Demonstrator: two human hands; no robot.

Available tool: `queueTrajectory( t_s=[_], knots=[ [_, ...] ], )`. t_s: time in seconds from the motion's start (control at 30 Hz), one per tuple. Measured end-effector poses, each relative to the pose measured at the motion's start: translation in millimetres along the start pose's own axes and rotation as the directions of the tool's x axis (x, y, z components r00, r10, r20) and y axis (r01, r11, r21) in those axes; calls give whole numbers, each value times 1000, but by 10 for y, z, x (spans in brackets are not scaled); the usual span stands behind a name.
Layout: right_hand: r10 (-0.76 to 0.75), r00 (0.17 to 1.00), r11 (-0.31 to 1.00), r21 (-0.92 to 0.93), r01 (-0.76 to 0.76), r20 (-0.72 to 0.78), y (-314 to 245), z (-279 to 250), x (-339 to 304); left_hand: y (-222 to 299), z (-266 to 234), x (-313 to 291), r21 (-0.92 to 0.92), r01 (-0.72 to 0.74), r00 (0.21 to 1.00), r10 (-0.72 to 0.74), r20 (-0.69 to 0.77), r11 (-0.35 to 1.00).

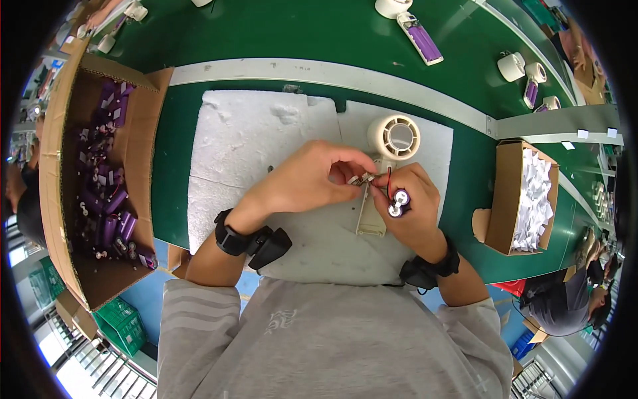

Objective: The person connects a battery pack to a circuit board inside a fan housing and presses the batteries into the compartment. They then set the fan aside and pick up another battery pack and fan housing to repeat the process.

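My left hand [309,176] is closed in a pinch around a small pale part [361,179], perhaps a little circuit board; its details are too small to tell. In my right hand [417,206] is a purple battery pack [399,203] with white round ends facing up. Its thumb and fingertip also meet at red and black wires [389,178], close to the left fingertips. Under both hands lies a cream handheld fan body [371,221], its handle shell open. The round grille head [394,137] points away from me; the hands hide part of the handle.
White foam sheets [246,133] cover the green bench before me. On the left stands a carton [143,123] of purple battery packs, on the right a carton [500,199] of white packets. Beyond a metal rail [319,76] lie more fan units [420,38]. Other people work nearby.
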State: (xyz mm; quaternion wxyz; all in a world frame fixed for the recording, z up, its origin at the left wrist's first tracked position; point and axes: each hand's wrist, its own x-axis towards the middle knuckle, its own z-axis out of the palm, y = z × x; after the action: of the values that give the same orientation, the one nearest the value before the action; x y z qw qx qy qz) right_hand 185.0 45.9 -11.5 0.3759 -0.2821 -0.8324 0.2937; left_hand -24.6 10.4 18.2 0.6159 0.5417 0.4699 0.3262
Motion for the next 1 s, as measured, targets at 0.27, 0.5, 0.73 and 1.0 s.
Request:
queueTrajectory(
  t_s=[0.27,0.5,0.73,1.0],
  knots=[
    [-51,997,999,0,51,61,-67,2,32,-135,64,3,390,-290,924,361,-122,874],
    [-45,997,997,-63,49,62,-71,23,17,6,69,-15,354,-256,960,279,-13,900],
    [-37,999,997,-61,39,33,-57,31,-13,-48,110,32,117,-127,989,135,-61,985],
    [-83,995,991,106,88,-51,-50,-110,-14,-174,104,58,-19,-219,975,218,-45,976]
  ],
)
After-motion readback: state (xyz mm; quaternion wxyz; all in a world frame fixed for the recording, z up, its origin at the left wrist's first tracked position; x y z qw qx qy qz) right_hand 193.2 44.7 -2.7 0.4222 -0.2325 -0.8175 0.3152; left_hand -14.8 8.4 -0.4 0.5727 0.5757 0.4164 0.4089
